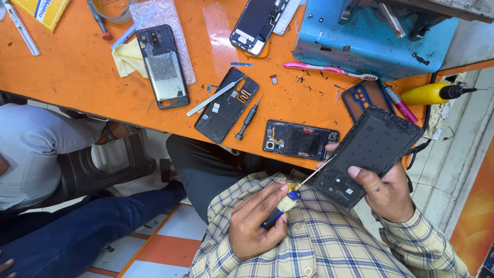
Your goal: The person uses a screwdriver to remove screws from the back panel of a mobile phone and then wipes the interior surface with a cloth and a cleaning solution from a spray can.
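Note:
My left hand (254, 221) is closed around a small screwdriver (287, 200) with a blue and yellow handle. Its thin shaft points up and right, and the tip touches the lower corner of a black phone frame (373, 146). My right hand (386, 193) grips that frame from below and tilts it, thumb on its inner face. Both hands are held over my lap, in front of my plaid shirt. Just beyond the frame, an opened phone (301, 139) with exposed parts lies at the near edge of the orange table (77, 77).
On the table lie a black back cover (226, 105) with tweezers (213, 98) across it, a small black screwdriver (248, 119), another phone frame (163, 67), a pink toothbrush (329, 70), a blue metal box (370, 36) and a yellow bottle (427, 94). A seated person (46, 154) is at the left.

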